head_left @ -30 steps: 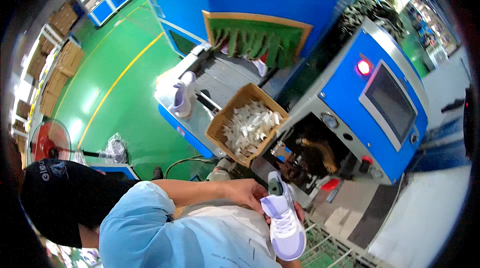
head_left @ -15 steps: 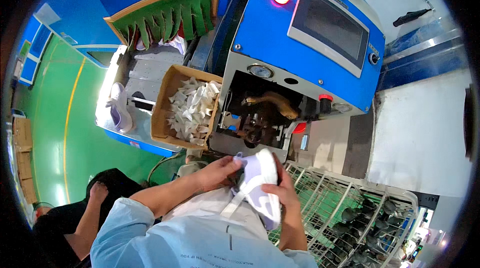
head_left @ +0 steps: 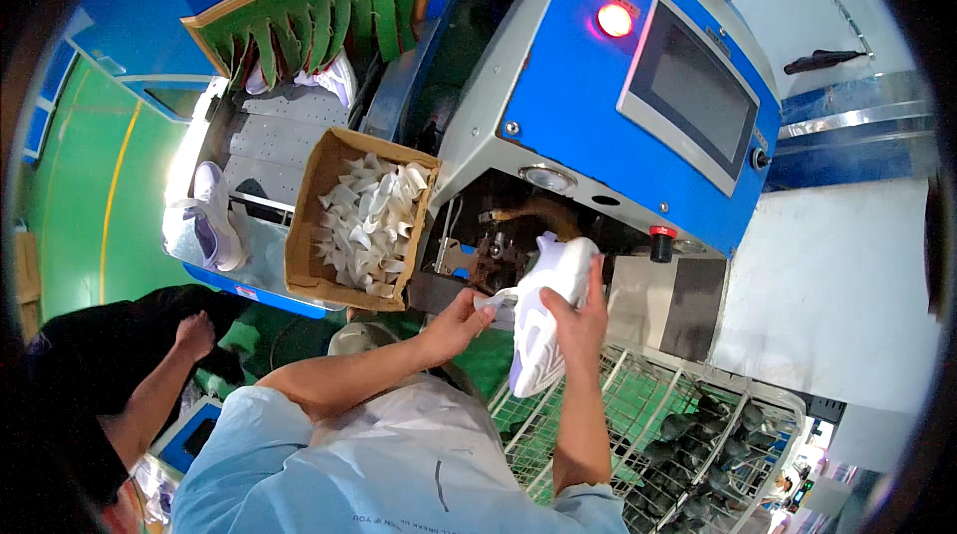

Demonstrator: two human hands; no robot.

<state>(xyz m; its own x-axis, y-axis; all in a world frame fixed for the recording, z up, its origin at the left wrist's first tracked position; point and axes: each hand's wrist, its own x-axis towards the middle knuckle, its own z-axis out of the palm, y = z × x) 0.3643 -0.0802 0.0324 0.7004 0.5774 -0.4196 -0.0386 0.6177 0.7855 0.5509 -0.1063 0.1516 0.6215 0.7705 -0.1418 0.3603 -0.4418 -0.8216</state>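
My right hand grips a white and lavender sneaker in front of the blue machine, with the shoe standing on end and its side and sole turned toward me. To its left, my left hand is closed in a pinch on a small thin white piece beside the shoe. That piece resembles the curved white pieces filling the cardboard box. Whether it is still attached to the shoe, I cannot tell. Right behind the sneaker is the machine's dark opening with metal parts.
The blue machine carries a screen, a lit red lamp and a red knob. Left of the box, sneakers sit on a conveyor. A wire rack with dark shoe-shaped pieces stands low right. Another person's arm is at lower left.
The sneaker has moved up and right toward the machine and turned over in my right hand. My left hand has come off the shoe's lavender upper and now pinches the white piece.
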